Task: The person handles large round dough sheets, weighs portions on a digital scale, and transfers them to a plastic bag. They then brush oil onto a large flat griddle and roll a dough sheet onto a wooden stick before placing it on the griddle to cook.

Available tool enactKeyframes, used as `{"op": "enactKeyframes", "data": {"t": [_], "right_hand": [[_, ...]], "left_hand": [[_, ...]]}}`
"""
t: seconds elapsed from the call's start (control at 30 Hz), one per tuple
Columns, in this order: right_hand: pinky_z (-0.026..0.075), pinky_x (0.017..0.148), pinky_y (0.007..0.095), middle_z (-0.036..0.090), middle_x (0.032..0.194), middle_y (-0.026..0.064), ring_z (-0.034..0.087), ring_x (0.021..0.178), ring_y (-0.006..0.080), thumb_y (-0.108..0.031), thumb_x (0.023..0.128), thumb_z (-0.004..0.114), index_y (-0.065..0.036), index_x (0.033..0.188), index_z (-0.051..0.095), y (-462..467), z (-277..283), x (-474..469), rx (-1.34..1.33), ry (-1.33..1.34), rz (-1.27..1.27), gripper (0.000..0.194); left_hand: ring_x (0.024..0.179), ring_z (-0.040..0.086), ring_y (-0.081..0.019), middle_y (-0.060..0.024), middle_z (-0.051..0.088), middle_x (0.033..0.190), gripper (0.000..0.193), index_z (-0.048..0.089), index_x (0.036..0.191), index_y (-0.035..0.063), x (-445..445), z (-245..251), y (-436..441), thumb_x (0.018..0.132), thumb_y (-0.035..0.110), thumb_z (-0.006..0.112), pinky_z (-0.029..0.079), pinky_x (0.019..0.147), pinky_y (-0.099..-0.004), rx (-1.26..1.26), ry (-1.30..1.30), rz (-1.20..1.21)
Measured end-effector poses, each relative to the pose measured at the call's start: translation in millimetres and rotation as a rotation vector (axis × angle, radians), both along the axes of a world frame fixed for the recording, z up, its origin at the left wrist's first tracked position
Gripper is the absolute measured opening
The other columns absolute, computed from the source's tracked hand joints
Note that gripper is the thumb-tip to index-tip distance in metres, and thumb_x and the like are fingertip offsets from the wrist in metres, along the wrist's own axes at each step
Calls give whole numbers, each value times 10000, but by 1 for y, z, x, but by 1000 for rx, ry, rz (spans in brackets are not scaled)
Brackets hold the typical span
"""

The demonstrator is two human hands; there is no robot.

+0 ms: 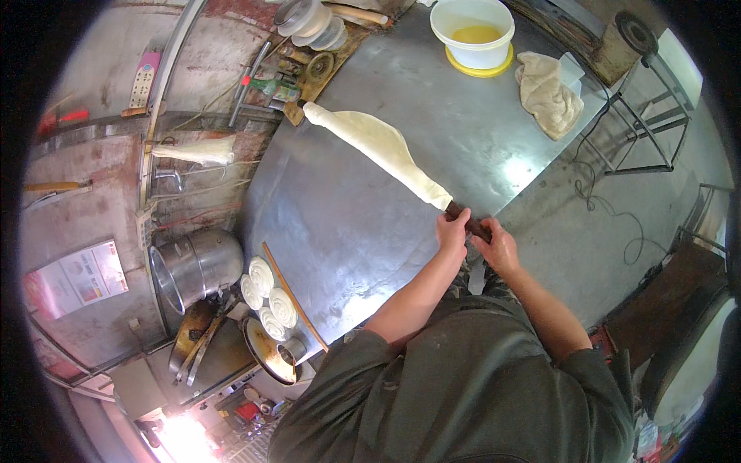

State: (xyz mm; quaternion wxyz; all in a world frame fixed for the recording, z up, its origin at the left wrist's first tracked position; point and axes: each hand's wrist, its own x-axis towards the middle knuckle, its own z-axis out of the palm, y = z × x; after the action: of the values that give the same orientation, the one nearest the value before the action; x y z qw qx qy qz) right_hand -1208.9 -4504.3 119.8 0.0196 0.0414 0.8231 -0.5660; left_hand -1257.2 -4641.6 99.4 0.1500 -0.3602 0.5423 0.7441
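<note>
A long, dark rolling pin [470, 223] reaches across the metal worktop [330, 202], with a sheet of dough [376, 144] wrapped around most of its length. One edge of the dough lies spread out on the far side of the pin. Both hands grip the bare near end, where my left hand [452, 231] is closest to the dough and my right hand [496, 246] is at the pin's tip. The pin's other end pokes out of the dough near the worktop's back left edge.
Coiled dough rounds [283, 308] lie at the left by a thin wooden stick [294, 295]. Beyond them are a round pan [266, 353] and a steel pot [197, 263]. A white bucket with yellow contents [473, 43] and a beige cloth [547, 95] sit at the far side.
</note>
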Motion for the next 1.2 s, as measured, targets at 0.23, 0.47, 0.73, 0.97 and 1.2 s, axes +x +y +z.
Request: {"op": "enactKeyframes", "data": {"t": [0.23, 0.47, 0.73, 0.97, 1.2], "right_hand": [[416, 517, 280, 630, 759, 45, 528, 575, 120, -327, 971, 630, 9, 1035, 636, 49, 3, -36, -951, -777, 80, 342], [543, 674, 435, 692, 856, 154, 690, 767, 335, -257, 914, 620, -30, 1092, 615, 19, 6, -52, 325, -177, 266, 289], [528, 840, 481, 709, 1025, 187, 668, 987, 392, -254, 769, 658, -98, 1164, 628, 15, 49, -96, 523, -419, 240, 425], [526, 755, 485, 693, 892, 236, 665, 873, 435, -236, 734, 648, -4, 953, 628, 43, 90, -92, 616, -235, 304, 320], [463, 534, 381, 589, 633, 126, 580, 548, 260, -130, 751, 640, -3, 826, 567, 19, 146, -26, 534, -237, 440, 165]], "left_hand": [[877, 620, -159, -47, 622, 1021, 264, 525, 1139, 52, -20, 13, 21, 947, 157, 674, 524, 745, -331, 131, 59, 45], [987, 624, -205, -67, 629, 1112, 392, 516, 1288, 69, -27, 3, 19, 959, 234, 652, 517, 789, -354, -18, 30, -71], [1003, 614, -152, -26, 629, 1187, 579, 551, 1348, 124, 44, 73, -56, 921, 497, 665, 483, 772, -335, -186, 6, -67], [877, 679, -181, -71, 686, 1117, 442, 580, 1281, 66, 318, 68, -180, 965, 366, 655, 497, 702, -297, -188, -102, 374], [789, 692, -224, -111, 686, 1080, 448, 573, 1226, 49, 556, 12, -175, 950, 391, 659, 512, 612, -322, -55, -393, 787]]}}
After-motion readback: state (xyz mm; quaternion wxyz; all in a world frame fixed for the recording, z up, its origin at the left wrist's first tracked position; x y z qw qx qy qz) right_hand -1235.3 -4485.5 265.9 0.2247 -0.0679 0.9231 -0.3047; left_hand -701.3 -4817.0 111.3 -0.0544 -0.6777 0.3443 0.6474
